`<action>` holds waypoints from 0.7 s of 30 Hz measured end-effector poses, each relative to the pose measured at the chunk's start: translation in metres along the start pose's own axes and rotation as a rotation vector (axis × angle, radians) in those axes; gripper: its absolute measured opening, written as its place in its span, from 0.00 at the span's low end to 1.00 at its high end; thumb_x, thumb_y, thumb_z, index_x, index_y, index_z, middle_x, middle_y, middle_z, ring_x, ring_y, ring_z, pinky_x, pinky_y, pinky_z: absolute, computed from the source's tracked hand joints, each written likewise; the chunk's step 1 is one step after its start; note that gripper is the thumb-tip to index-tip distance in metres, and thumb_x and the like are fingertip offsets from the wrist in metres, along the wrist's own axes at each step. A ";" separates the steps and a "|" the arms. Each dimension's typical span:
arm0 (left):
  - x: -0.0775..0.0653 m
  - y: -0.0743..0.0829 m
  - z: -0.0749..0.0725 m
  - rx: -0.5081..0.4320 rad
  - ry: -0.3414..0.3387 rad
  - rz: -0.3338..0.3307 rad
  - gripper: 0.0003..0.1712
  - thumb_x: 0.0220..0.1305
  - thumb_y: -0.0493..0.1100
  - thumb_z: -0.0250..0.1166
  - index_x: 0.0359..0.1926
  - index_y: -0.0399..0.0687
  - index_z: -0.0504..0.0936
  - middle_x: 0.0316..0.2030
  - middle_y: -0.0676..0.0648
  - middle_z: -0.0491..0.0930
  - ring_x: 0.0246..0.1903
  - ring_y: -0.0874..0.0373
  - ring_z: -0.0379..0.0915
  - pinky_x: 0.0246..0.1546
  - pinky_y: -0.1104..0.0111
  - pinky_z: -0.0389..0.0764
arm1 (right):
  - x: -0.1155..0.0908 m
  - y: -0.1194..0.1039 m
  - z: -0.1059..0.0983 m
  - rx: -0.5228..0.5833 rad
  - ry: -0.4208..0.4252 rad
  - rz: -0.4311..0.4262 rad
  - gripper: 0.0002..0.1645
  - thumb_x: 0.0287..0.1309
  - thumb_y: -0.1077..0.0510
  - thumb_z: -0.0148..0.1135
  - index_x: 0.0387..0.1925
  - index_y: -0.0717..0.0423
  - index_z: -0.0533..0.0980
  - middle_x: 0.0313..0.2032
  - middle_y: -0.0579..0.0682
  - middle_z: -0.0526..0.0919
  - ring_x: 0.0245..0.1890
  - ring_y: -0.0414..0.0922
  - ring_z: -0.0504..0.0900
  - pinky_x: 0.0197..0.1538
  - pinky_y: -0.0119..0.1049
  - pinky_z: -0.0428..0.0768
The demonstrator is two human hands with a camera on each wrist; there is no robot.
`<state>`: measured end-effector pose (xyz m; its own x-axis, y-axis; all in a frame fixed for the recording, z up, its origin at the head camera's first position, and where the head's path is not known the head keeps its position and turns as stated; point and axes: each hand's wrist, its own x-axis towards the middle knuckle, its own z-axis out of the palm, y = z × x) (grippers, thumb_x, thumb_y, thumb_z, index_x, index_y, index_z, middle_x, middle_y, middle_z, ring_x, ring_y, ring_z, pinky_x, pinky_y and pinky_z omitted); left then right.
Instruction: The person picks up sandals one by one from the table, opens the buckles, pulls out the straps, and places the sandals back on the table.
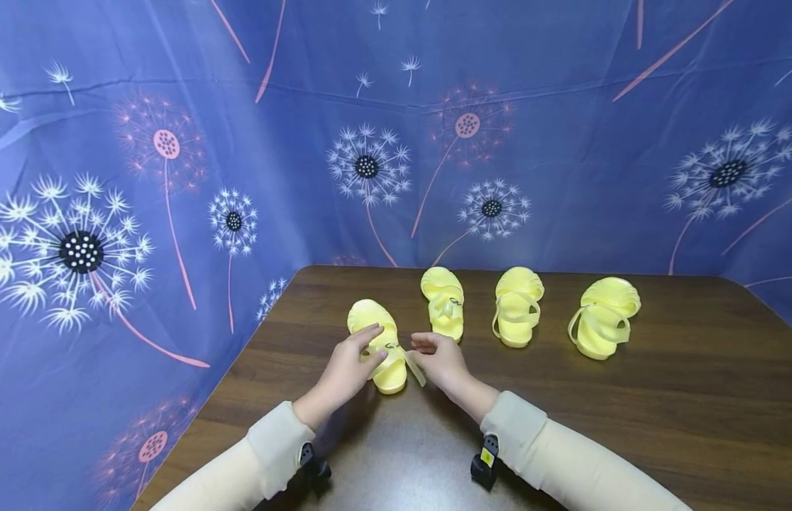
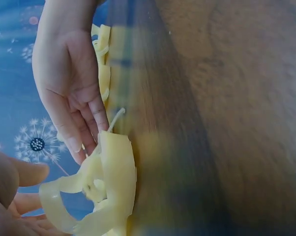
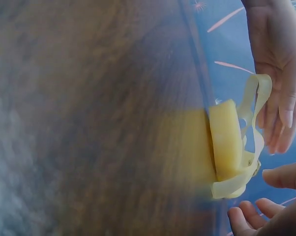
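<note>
A pale yellow sandal (image 1: 391,376) lies on the brown table, toe pointing away, between my two hands. My left hand (image 1: 348,365) is at its left side, with fingers extended over the upper and the thumb near the ankle strap. In the right wrist view a loop of strap (image 3: 263,91) stands up beside the left hand's fingers. My right hand (image 1: 442,360) is just right of the sandal, its thumb and fingers apart near a loose strap end (image 1: 417,370) that sticks out to the right. Neither hand grips the sandal (image 2: 119,164).
Three more yellow sandals stand in a row farther back: one (image 1: 442,280) just beyond the right hand, one (image 1: 516,330) in the middle and one (image 1: 597,344) at the right. A blue dandelion-print cloth (image 1: 294,156) hangs behind and left of the wooden table (image 1: 690,411).
</note>
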<state>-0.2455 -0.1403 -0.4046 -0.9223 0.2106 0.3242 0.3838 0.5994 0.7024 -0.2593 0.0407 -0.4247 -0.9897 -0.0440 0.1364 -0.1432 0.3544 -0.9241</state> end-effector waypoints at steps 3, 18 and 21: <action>0.006 -0.002 0.002 0.035 -0.035 0.024 0.21 0.63 0.36 0.65 0.56 0.33 0.78 0.57 0.36 0.78 0.51 0.39 0.78 0.53 0.53 0.79 | 0.001 0.000 -0.001 -0.011 0.004 -0.002 0.18 0.55 0.66 0.66 0.47 0.70 0.79 0.42 0.62 0.85 0.41 0.52 0.84 0.47 0.42 0.82; 0.034 -0.013 0.009 0.102 -0.184 0.079 0.12 0.61 0.38 0.67 0.44 0.36 0.85 0.41 0.41 0.85 0.44 0.48 0.80 0.50 0.53 0.79 | 0.005 -0.002 0.002 0.087 -0.032 0.096 0.14 0.51 0.64 0.70 0.40 0.68 0.82 0.32 0.54 0.84 0.32 0.40 0.78 0.33 0.27 0.76; 0.037 -0.014 0.010 0.117 -0.205 0.054 0.13 0.61 0.40 0.67 0.45 0.37 0.85 0.42 0.42 0.84 0.45 0.48 0.79 0.50 0.54 0.78 | 0.007 -0.002 0.003 0.085 -0.030 0.111 0.12 0.51 0.64 0.70 0.38 0.67 0.82 0.31 0.54 0.85 0.31 0.39 0.78 0.32 0.27 0.76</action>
<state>-0.2852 -0.1334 -0.4094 -0.8951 0.3901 0.2159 0.4361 0.6655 0.6057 -0.2659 0.0368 -0.4233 -0.9991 -0.0371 0.0227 -0.0321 0.2785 -0.9599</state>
